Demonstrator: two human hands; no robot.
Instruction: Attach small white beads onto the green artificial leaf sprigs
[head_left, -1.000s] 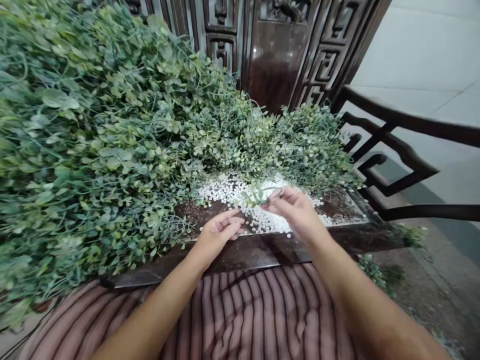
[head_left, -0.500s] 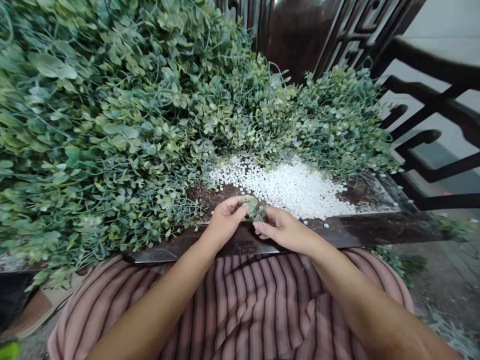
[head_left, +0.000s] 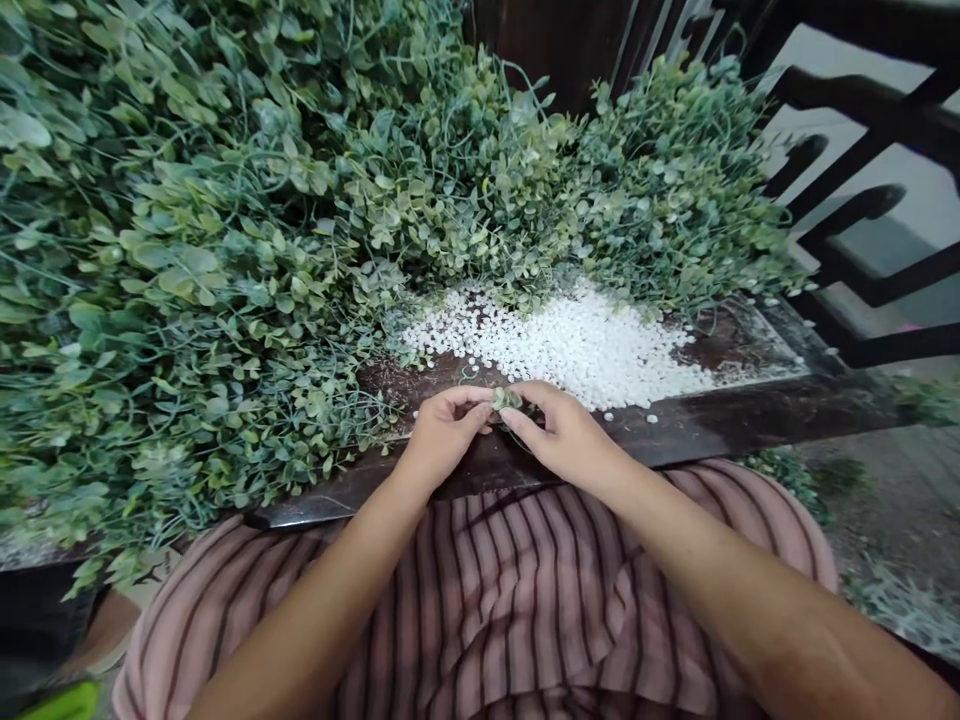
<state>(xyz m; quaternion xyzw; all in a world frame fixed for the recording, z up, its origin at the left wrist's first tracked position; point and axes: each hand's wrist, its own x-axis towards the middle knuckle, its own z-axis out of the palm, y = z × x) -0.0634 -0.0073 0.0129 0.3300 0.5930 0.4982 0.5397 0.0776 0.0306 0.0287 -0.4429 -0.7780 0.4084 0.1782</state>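
Note:
A small green leaf sprig (head_left: 507, 399) is pinched between the fingertips of both hands, above the front edge of the dark wooden bench (head_left: 720, 425). My left hand (head_left: 450, 425) grips it from the left with thumb and fingers together. From the right, my right hand (head_left: 559, 425) closes on the same sprig, its thumb across the front. Just beyond the hands lies a spread pile of small white pieces (head_left: 600, 345). The part of the sprig between the fingers is hidden.
A large heap of green artificial foliage (head_left: 247, 230) covers the left and back of the bench. Dark openwork armrest bars (head_left: 862, 200) stand at the right. Striped cloth (head_left: 517, 600) covers the lap. More greenery (head_left: 787, 480) lies low at the right.
The right hand has come closer to the left, its fingers now pressed on the sprig near the left fingertips. The sprig shows less than before. The view has shifted downward a little.

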